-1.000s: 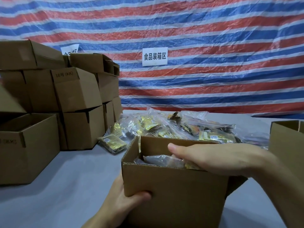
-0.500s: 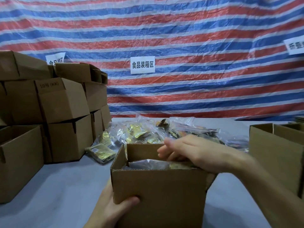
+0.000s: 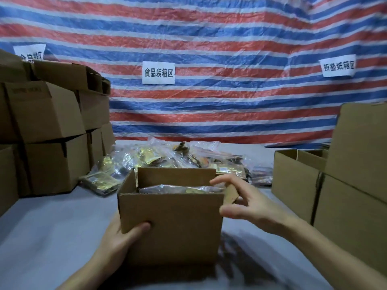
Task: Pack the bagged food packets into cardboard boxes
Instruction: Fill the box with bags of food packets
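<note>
To the left of the left hand's fingers, a stack of closed brown cardboard boxes (image 3: 48, 122) stands on the grey table top (image 3: 52, 237), well apart from the work. The left hand (image 3: 117, 241) grips the lower left corner of the open brown cardboard box (image 3: 171, 222). Its thumb presses on the front wall, and its other fingers are hidden round the side. Above that thumb, inside the walls, clear plastic bagged food packets (image 3: 173, 188) lie flat and reach nearly to the rim, so this box looks about full.

Beyond the fingertips of both hands, a loose heap of clear bagged packets (image 3: 178, 158) lies on the table before the red, white and blue striped tarpaulin (image 3: 209, 38). The right hand (image 3: 247, 204) hovers at the box's right end, fingers spread and loosely curved, gripping nothing. The short brown side flap (image 3: 231, 194) stands between its forefinger and thumb; whether either touches it, I cannot tell. To the right of those fingers stand open-topped brown cartons (image 3: 297, 181).

The step in hand appears to be closing the filled box. To do it well, the left hand should hold the corner firm so the box cannot slide. The right fingers should press the top packet below the rim first, then fold the short side flap inward, so that no plastic is caught in the crease. The long flaps follow after.
</note>
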### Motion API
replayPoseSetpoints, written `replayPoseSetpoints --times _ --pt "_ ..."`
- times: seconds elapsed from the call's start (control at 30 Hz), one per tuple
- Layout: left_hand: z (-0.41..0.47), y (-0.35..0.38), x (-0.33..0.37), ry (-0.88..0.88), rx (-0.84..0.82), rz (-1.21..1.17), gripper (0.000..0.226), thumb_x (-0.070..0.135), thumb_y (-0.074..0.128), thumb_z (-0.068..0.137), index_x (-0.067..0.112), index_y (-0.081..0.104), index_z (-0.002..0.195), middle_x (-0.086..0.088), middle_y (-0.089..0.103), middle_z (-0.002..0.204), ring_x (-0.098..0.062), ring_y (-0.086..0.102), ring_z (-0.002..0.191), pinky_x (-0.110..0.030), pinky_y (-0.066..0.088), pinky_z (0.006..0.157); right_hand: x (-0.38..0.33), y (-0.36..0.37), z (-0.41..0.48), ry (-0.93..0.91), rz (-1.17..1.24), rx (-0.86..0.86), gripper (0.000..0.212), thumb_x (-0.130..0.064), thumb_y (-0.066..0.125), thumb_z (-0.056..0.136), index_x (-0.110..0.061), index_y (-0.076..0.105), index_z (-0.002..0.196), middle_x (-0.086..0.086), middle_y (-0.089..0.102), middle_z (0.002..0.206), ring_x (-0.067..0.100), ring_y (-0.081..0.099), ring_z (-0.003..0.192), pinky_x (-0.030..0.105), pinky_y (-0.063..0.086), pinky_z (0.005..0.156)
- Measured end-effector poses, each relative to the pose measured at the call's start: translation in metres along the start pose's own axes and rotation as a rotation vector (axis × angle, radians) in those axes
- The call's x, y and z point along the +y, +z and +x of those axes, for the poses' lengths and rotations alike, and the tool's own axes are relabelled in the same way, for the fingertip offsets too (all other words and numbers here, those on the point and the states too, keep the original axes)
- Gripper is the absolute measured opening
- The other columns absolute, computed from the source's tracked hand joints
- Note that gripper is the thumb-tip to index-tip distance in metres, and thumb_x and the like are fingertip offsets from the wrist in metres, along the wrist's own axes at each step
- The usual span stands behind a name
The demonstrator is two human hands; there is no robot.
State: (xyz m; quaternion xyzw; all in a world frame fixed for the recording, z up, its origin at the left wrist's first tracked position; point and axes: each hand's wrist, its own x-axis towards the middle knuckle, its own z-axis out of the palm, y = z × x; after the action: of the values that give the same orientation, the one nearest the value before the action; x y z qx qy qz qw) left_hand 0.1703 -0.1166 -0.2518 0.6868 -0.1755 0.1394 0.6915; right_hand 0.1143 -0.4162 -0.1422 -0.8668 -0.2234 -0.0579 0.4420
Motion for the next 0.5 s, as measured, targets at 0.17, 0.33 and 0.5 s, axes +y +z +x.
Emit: replayPoseSetpoints --times 0.17,0.33,0.5 --pt "0.0 0.008 0.01 -0.021 -0.056 0.053 0.074 0.06 0.077 0.044 0.02 0.065 0.105 0.007 0.078 0.097 -0.011 0.072 0.091 -0.019 0.054 0.073 -0.003 -0.005 -0.022 0.124 -0.1 -0.031 0.093 -0.045 0.093 0.058 -0.057 0.035 0.13 -0.014 0.042 0.143 0.004 0.052 0.125 0.033 0.049 0.105" --pt "0.007 0.029 0.042 -0.031 -0.238 0.066 0.114 0.071 0.093 0.032 0.021 0.058 0.128 0.007 0.074 0.115 -0.012 0.07 0.106 -0.036 0.056 0.09 -0.017 -0.027 -0.029 0.198 -0.238 -0.029 0.067 -0.028 0.092 0.069 -0.033 0.044 0.116 -0.005 0.056 0.123 0.014 0.06 0.11 0.039 0.053 0.096" --pt "0.025 0.058 0.082 0.02 -0.339 0.041 0.105 0.075 0.091 0.029 0.027 0.064 0.118 0.007 0.073 0.112 -0.015 0.07 0.102 -0.04 0.055 0.087 -0.038 -0.061 -0.052 0.234 -0.408 0.009 0.065 -0.057 0.091 0.054 -0.037 0.05 0.101 -0.011 0.056 0.116 0.012 0.056 0.108 0.043 0.053 0.094"
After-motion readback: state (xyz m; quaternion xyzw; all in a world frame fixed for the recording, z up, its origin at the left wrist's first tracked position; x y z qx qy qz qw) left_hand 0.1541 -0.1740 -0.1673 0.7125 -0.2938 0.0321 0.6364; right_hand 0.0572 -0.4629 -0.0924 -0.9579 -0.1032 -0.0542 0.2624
